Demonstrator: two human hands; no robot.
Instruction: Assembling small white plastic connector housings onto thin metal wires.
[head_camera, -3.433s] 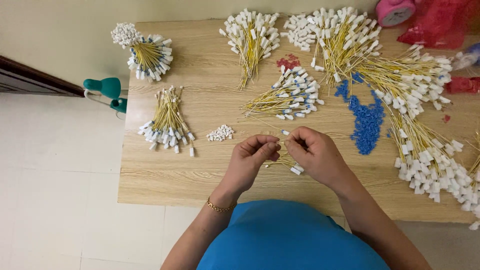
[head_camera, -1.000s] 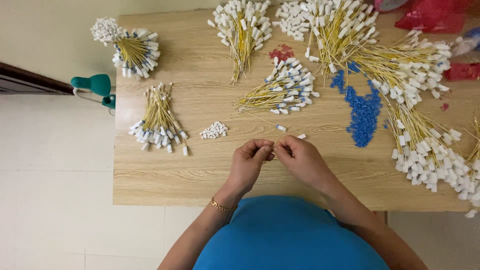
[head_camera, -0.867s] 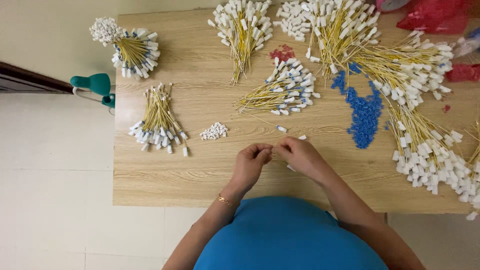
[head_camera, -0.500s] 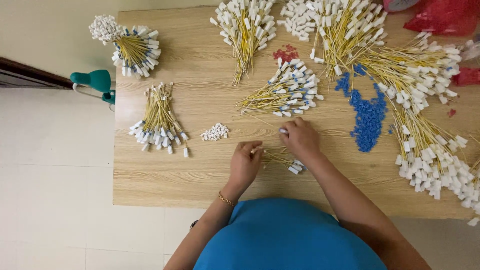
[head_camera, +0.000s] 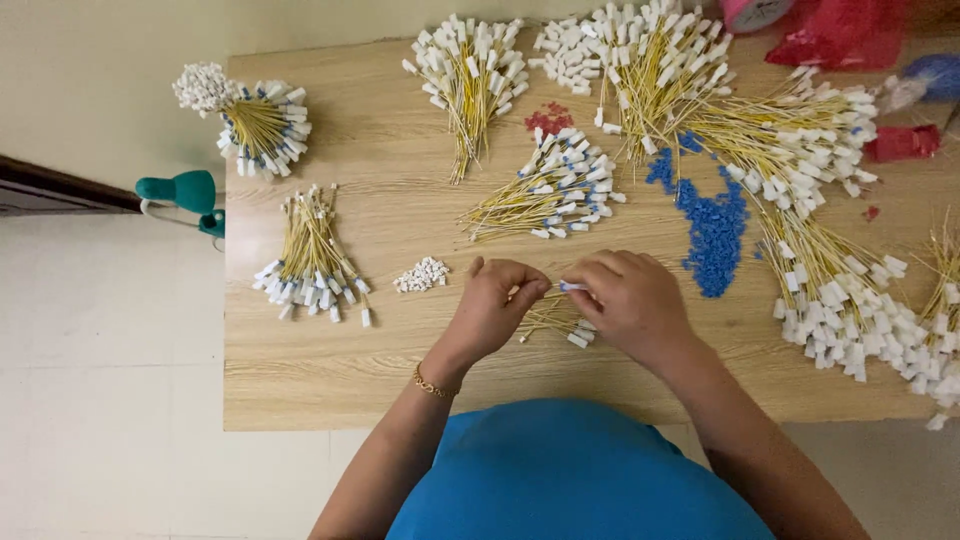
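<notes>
A pale wood-grain table (head_camera: 300, 380) carries fanned bundles of thin yellow wires tipped with white plastic connectors (head_camera: 820, 270). A loose heap of small blue plastic pieces (head_camera: 715, 225) lies beside them. The right hand (head_camera: 630, 300) pinches a white connector (head_camera: 572, 287) between curled fingertips. The left hand (head_camera: 495, 310), fingers bent, grips a small bundle of yellow wires (head_camera: 555, 322) lying just between both hands. A little pile of white connector caps (head_camera: 421, 275) sits left.

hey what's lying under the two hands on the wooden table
Under and between the left hand and right hand lies a small bunch of yellow wires with white connectors on the wooden table. How many wires the hands cover cannot be seen.
</notes>
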